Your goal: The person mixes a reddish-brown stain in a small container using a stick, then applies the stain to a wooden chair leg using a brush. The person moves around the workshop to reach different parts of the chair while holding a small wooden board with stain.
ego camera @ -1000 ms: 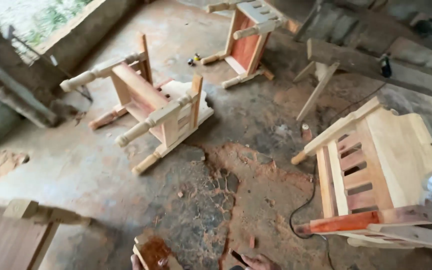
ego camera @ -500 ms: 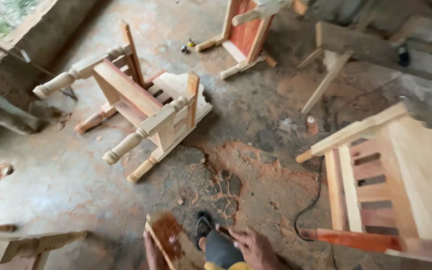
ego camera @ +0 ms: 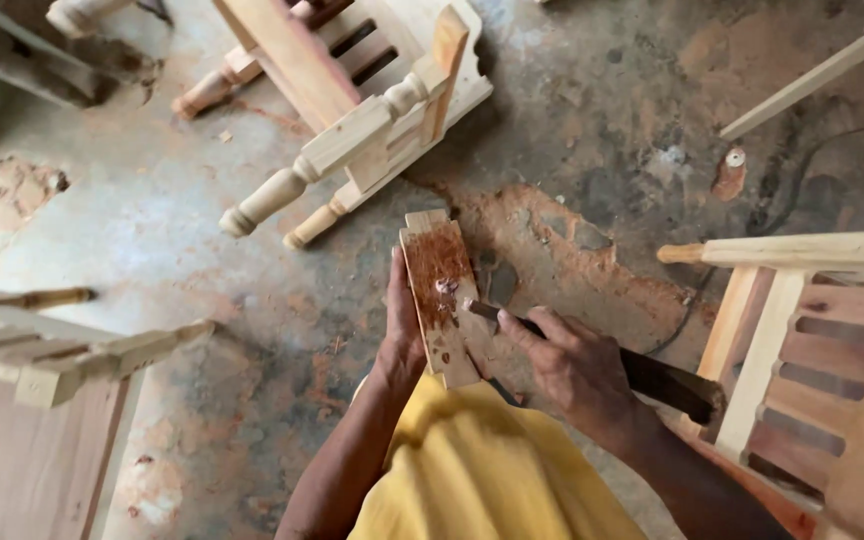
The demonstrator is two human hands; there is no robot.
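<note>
My left hand (ego camera: 404,330) grips the wooden block (ego camera: 440,295) by its edge, held up over my yellow-clad knee. My right hand (ego camera: 572,365) is clenched round a dark-handled chisel (ego camera: 642,375), tip touching the block's reddish face (ego camera: 437,265).

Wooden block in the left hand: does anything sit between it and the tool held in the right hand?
Nothing visible does. The left hand grips the wooden block from its left edge, and the dark-handled tool in the right hand already has its tip against the block's reddish face.
</note>
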